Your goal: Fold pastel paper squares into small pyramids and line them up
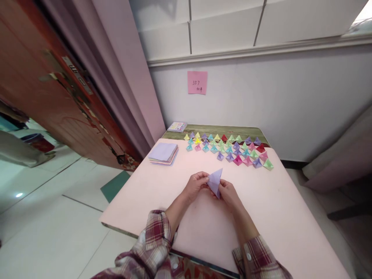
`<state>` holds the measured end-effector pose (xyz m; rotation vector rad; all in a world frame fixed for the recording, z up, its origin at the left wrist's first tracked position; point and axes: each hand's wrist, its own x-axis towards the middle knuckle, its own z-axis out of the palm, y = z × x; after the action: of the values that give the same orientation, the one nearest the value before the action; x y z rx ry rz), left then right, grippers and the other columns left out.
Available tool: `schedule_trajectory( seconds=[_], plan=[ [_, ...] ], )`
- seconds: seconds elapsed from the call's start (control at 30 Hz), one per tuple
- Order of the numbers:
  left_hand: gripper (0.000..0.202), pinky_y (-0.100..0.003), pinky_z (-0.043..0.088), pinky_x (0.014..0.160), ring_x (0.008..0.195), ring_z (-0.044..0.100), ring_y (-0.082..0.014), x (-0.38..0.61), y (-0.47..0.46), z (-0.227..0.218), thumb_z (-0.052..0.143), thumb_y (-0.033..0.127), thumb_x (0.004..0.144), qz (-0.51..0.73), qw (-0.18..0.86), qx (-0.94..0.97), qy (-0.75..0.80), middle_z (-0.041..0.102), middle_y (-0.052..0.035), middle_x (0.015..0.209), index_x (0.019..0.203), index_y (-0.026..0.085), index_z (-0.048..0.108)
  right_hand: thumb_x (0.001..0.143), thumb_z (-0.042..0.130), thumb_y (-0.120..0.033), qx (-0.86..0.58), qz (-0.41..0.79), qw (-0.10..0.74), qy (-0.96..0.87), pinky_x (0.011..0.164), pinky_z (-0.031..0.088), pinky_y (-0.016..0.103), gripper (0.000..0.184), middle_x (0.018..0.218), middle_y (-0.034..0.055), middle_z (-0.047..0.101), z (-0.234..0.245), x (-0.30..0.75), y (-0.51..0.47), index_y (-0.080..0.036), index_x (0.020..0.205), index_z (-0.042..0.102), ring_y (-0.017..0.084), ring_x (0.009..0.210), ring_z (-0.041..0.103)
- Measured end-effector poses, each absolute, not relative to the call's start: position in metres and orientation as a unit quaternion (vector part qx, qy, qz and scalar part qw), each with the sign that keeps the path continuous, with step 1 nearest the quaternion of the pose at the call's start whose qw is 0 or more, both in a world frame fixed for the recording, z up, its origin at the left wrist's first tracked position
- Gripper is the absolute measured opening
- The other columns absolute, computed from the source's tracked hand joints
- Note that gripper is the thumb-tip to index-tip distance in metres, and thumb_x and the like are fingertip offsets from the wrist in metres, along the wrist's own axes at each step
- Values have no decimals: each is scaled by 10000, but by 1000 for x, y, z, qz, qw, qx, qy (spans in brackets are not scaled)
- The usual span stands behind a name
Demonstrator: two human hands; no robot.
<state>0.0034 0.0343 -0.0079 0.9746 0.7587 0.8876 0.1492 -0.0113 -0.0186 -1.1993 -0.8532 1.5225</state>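
Observation:
A lilac sheet of paper [215, 179], folded into a pointed shape, is held just above the pink table top [276, 217] between both hands. My left hand [196, 184] pinches its left edge with fingers closed. From the other side, my right hand [228, 193] grips its lower right part, fingers also closed. Both forearms wear a plaid shirt.
Several small folded paper shapes in many colours [229, 149] lie in rows at the table's far end. A stack of pastel paper squares [163, 153] sits at the far left, a small packet [177, 126] behind it. A pink note [197, 82] hangs on the wall. A wooden door [58, 100] stands left.

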Motion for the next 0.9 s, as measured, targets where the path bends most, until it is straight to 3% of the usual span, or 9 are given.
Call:
schedule_trajectory(
  seconds=[0.27,0.47,0.77,0.9],
  plan=[
    [275,-238,440,599,579,564,-112,-3,36,-12,752,344,696,390,714,447,372,616,-15,643,856,133,678,657,679,-426,-527,561,522,-368,458,369,241,265,527,-30,559,-28,152,-6,-177,715,613,121,465,479],
    [355,-263,470,640,647,601,-137,-1,31,-13,751,401,710,388,747,407,355,670,-71,763,912,114,699,639,665,-368,-543,513,532,-398,484,356,237,207,558,-30,578,-30,155,-6,-178,718,637,121,505,471],
    [364,-257,501,617,639,620,-128,5,25,-21,798,269,670,397,761,347,377,678,-61,797,982,129,674,581,656,-271,-539,496,558,-389,499,400,241,200,635,-16,611,-35,154,-7,-196,761,614,149,573,514],
    [295,-261,511,584,582,623,-131,2,25,-20,805,252,651,359,770,349,396,667,-57,720,865,114,657,596,678,-294,-525,504,565,-389,499,404,240,194,623,-14,615,-30,153,-8,-191,750,617,147,562,519]
  ],
)
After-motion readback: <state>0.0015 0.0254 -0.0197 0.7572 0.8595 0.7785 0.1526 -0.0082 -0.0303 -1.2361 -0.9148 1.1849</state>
